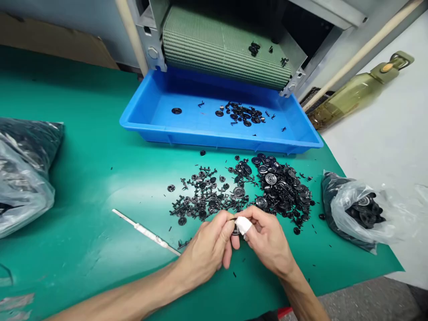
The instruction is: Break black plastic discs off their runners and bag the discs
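Observation:
Above the front part of the green table mat, my left hand (pixel 210 244) and my right hand (pixel 268 238) meet fingertip to fingertip. Pinched between them is a small round black plastic part (pixel 236 231), mostly covered by the fingers. White tape (pixel 244 225) wraps my right thumb. Just beyond the hands lies a loose spread of small black branched pieces and discs (pixel 203 194). To its right rises a denser heap of black round parts (pixel 287 189). A thin white stick (pixel 143 231), wrapped around its middle, rests left of my left hand.
A blue tray (pixel 214 139) holding black parts stands under the end of a green conveyor belt (pixel 220 49). Plastic bags of black parts sit at left (pixel 25 178) and right (pixel 354 209). An olive bottle (pixel 361 91) leans at the right, by the mat's edge.

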Available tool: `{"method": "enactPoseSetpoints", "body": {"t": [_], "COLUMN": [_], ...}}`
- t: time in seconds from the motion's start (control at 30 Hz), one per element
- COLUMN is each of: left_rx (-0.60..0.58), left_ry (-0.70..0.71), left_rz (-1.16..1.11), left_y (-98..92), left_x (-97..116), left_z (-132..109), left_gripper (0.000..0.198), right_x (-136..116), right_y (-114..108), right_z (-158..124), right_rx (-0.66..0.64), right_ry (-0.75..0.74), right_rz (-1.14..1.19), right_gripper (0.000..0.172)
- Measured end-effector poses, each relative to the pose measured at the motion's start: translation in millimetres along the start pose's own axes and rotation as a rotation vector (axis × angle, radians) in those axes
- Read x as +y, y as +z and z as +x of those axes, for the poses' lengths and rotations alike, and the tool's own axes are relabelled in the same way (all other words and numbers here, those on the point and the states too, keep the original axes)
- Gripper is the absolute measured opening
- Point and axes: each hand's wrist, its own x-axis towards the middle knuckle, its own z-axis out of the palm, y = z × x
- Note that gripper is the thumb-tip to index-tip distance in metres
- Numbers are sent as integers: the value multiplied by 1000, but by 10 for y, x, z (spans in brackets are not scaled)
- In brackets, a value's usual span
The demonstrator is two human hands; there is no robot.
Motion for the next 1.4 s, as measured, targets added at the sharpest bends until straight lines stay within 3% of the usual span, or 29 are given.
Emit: {"method": "enactPoseSetpoints", "body": {"t": [0.1,0.23,0.33,0.5,0.63,0.77,0.87,1.03,1.13,1.23,1.33,1.4], "left_rx": [5,33,26,17,90,181,183,129,113,131,144,145], "left_ry": [27,101,122,95,72,89,70,88,133,139,91,63], "left_rz": [-99,-231,-211,-196,-150,-224,-229,-54,67,108,42,-48], "left_y": [10,16,5,-23,-14,-5,-17,-34,-26,-18,-12,-8], "left_x": [-38,-74,-81,-43,-16,-46,-56,-42,-58,-75,-76,-69], "left_z": [14,18,14,25,36,53,67,67,59,61,62,55], "left_gripper": [33,35,36,25,20,28,36,36,35,33,33,32], "right_x": [-22,-9,-9,-75,-92,-67,-66,-167,-232,-228,-151,-87], "right_y": [-34,-228,-284,-194,-210,-237,-197,-187,-221,-185,-156,-206], "right_z": [76,320,511,586,481,306,157,42,87,159,252,368], "right_rx": [40,179,155,63,39,91,91,-30,-139,-184,-165,-64], "right_ry": [-5,-64,-4,-16,-33,-47,-86,-237,-194,-92,5,-29], "right_rz": [-128,-545,-705,-649,-576,-341,-91,-261,-299,-135,0,-153], "right_gripper": [20,24,22,12,6,18,29,28,22,15,16,20]}}
